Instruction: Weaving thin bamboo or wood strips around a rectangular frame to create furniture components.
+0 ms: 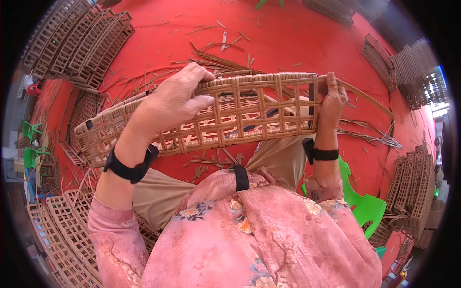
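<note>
The left hand (177, 96) clasps the upper rim of a woven basket (218, 120), tilted before the lap above a red floor (273, 45). The right hand (333, 101) holds its right end, some fingers apparently hidden.

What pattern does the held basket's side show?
The basket's side: an open brown grid, clearest in head view.
</note>
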`<state>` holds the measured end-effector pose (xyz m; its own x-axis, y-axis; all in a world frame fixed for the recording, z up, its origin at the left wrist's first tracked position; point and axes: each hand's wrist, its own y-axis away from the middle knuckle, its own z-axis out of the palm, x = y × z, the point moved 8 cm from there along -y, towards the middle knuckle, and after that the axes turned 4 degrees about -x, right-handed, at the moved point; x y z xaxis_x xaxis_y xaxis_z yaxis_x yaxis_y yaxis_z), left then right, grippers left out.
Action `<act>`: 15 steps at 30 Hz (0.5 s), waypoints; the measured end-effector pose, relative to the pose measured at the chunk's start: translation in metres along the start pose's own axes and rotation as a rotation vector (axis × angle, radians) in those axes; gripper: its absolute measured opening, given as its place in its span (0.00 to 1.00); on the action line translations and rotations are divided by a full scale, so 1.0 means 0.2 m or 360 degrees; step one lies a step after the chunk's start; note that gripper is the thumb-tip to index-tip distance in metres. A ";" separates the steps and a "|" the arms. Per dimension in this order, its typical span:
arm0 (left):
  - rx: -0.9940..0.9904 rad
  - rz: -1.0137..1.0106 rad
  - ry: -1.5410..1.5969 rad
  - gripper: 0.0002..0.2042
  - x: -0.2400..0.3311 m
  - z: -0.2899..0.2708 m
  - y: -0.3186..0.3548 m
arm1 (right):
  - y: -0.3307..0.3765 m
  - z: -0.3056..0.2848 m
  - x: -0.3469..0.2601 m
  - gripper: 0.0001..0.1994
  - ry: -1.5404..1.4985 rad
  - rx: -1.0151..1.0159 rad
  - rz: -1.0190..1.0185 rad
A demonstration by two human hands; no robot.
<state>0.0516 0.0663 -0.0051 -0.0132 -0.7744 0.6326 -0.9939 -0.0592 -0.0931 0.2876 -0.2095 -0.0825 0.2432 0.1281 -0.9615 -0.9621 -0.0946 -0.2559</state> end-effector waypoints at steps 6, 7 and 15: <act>0.0127 0.0282 -0.0716 0.19 0.31 0.15 -0.20 | 0.05 0.08 0.05 0.12 -0.0465 -0.0007 0.0219; 0.0127 0.0290 -0.0710 0.19 0.31 0.15 -0.22 | 0.06 0.09 0.04 0.12 -0.0460 -0.0001 0.0214; 0.0022 0.0267 -0.0497 0.15 0.28 0.10 -0.29 | 0.04 0.08 -0.03 0.11 -0.0366 -0.0043 -0.0053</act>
<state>0.1107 0.0142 0.0211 -0.1399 -0.9291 0.3423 -0.9791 0.0782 -0.1878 0.2768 -0.1951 -0.0763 0.2374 0.3528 -0.9051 -0.9495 -0.1125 -0.2929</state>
